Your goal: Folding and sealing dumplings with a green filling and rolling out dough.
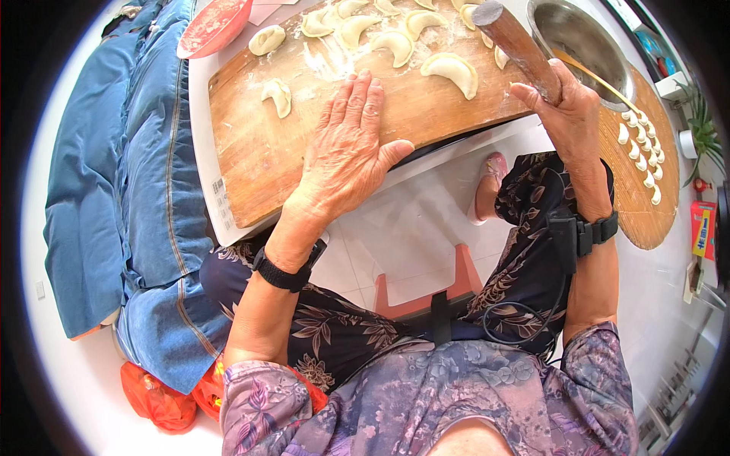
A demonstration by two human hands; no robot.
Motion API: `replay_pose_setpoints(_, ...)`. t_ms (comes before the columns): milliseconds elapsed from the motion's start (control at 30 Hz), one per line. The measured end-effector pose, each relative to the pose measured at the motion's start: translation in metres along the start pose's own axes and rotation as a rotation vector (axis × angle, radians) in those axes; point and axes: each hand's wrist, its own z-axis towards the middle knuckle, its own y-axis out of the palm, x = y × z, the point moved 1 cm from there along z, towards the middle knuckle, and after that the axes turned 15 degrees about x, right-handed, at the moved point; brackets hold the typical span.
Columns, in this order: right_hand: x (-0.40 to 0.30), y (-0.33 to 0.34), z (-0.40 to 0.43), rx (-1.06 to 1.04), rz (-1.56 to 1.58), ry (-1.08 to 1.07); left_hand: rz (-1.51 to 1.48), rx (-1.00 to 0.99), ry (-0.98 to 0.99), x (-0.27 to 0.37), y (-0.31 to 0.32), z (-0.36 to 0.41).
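Observation:
My left hand (349, 134) lies palm down on a wooden board (256, 176), its fingertips at a patch of white flour (329, 60). In my right hand (570, 108) is a thick wooden rolling pin (522, 48), raised over the board's right edge. Several folded dumplings cover the far part of the board; one larger dumpling (453, 71) lies between my hands. A small crescent dumpling (277, 97) rests left of my left hand, and a rounded piece of dough (267, 40) sits near the far left edge. Whether anything is under my left palm is hidden.
A pink bowl with flour (214, 25) stands at the far left. On the right are a metal bowl (587, 45) with a wooden utensil (596, 77) and a round wooden board (644, 222) bearing several small dumplings (641, 162). A blue denim-covered seat (151, 171) borders the left side.

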Motion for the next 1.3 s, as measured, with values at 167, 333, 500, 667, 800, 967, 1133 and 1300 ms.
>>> replay_pose_setpoints(167, -0.002, -0.001, 0.005, 0.032, 0.016, -0.038, -0.005, 0.007, 0.0, 0.0, -0.002, 0.004)
replay_pose_setpoints(333, -0.006, 0.003, 0.002, 0.018, 0.065, 0.0, 0.021, -0.038, -0.017, 0.002, 0.0, 0.004)
replay_pose_setpoints(500, -0.002, 0.003, 0.002, -0.006, 0.034, 0.006, 0.058, 0.056, -0.019, 0.01, -0.003, -0.003)
replay_pose_setpoints(667, 0.002, 0.0, 0.001, -0.042, -0.036, 0.016, 0.034, -0.012, -0.066, 0.019, -0.01, -0.018)
replay_pose_setpoints(800, 0.001, 0.0, 0.001, -0.03, -0.024, -0.003, 0.043, 0.019, -0.076, 0.026, -0.011, -0.02)
replay_pose_setpoints(967, -0.004, 0.002, 0.002, -0.024, 0.017, -0.013, 0.053, 0.056, -0.07, 0.026, -0.011, -0.021)
replay_pose_setpoints(1133, -0.003, 0.002, 0.0, -0.013, 0.036, 0.01, 0.082, 0.121, -0.044, 0.037, -0.008, -0.028)
replay_pose_setpoints(1300, -0.004, -0.002, 0.002, -0.023, -0.002, 0.01, 0.086, 0.148, -0.025, 0.042, -0.004, -0.035)
